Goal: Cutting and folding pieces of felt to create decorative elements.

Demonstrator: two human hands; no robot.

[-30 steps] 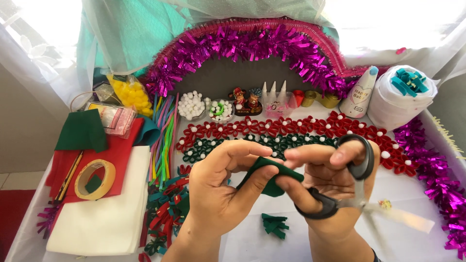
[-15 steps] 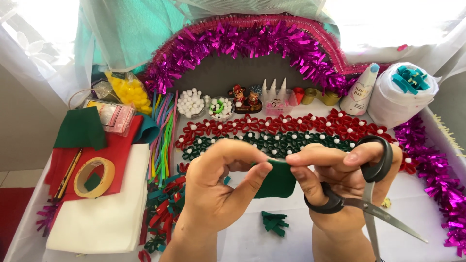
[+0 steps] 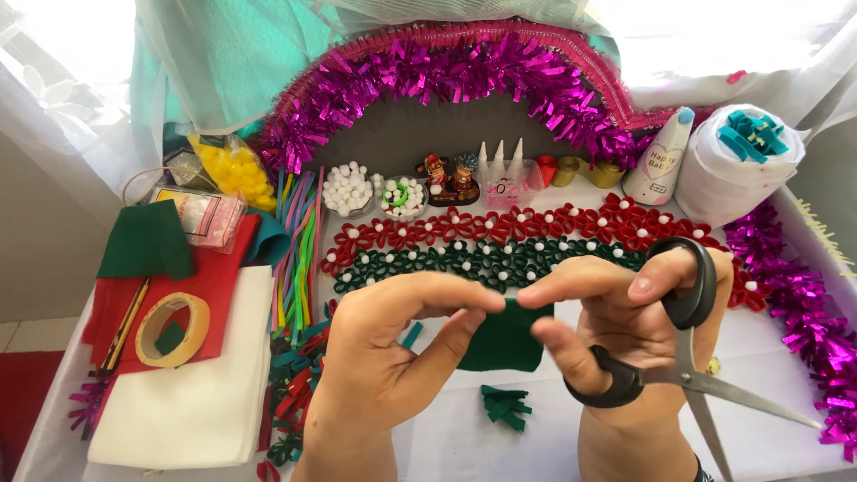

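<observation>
My left hand point(image 3: 393, 357) and my right hand point(image 3: 625, 330) meet over the white table and pinch the top edge of a dark green felt piece point(image 3: 504, 344), which hangs down between them. Black-handled scissors point(image 3: 683, 357) hang from the fingers of my right hand, their blades apart and pointing down and to the right. A small bundle of green felt strips point(image 3: 506, 406) lies on the table below the felt piece.
Rows of red and green felt flowers with white beads point(image 3: 500, 241) lie behind my hands, under a magenta tinsel arch point(image 3: 446, 80). At the left lie red, green and white felt sheets point(image 3: 178, 375), a tape roll point(image 3: 172, 328) and coloured sticks point(image 3: 299, 250). A white roll point(image 3: 736, 165) stands at the right.
The green felt piece, earlier bunched in my fingers, now hangs flat from both hands. My right hand has turned, and the scissors have swung down with their blades opened.
</observation>
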